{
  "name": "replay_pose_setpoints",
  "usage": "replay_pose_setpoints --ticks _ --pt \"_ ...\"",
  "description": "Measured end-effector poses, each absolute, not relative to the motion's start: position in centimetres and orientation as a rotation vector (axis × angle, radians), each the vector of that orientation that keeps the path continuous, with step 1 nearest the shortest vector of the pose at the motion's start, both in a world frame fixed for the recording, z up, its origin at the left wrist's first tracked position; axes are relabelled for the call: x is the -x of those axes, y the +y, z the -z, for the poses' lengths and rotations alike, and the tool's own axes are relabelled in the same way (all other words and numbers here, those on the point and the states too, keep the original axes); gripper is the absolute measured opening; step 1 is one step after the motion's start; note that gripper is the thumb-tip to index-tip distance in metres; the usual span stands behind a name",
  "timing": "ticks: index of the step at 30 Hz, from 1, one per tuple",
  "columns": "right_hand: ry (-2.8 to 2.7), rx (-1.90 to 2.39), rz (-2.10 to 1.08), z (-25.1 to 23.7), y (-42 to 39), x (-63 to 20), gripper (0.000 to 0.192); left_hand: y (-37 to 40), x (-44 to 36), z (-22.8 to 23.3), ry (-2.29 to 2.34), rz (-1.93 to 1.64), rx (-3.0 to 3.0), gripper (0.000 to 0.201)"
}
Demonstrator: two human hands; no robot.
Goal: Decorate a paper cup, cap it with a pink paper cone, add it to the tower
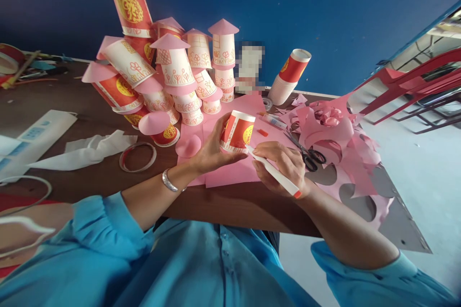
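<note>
My left hand point(212, 151) is wrapped round a red and white paper cup point(237, 130) with a yellow emblem, held upside down or upright, I cannot tell which. In my right hand point(283, 165) is a white marker point(275, 175) with an orange end; its tip meets the cup's lower edge. Pink paper point(230, 172) lies on the table beneath both hands. An orange marker cap point(262, 132) rests on the paper just beyond the cup. To the left stands a small red cup with a pink cone roof point(154, 123).
Stacked cup towers with pink cones point(176, 69) fill the back left. A cup stack point(284, 90) stands by the wall. Scissors point(312, 157) and pink scraps point(349, 153) lie right, a tape roll point(138, 157) and power strip point(39, 139) left. A red chair point(403, 79) is beyond.
</note>
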State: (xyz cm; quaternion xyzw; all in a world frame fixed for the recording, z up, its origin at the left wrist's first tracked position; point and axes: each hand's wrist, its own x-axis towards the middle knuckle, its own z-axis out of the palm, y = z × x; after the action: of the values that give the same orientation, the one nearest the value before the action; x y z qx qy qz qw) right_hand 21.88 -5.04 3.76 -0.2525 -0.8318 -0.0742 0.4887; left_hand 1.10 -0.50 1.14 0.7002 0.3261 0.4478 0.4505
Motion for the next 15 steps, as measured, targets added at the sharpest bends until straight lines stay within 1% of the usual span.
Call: replay_pose_setpoints --ticks 4,10,15 --pt "-2.029 0.608 0.208 -3.5 -4.9 -22.0 0.027 -0.4 -1.2 -0.7 0.827 -1.106 -1.748 0.09" --pt "-1.989 0.7 0.267 -3.3 -4.5 -22.1 0.029 -0.5 -1.2 -0.1 0.853 -1.098 -1.797 0.092" --pt "-1.971 0.733 0.221 -2.9 -4.4 -22.1 0.036 -0.4 -1.4 0.9 0.826 -1.168 -1.857 0.099"
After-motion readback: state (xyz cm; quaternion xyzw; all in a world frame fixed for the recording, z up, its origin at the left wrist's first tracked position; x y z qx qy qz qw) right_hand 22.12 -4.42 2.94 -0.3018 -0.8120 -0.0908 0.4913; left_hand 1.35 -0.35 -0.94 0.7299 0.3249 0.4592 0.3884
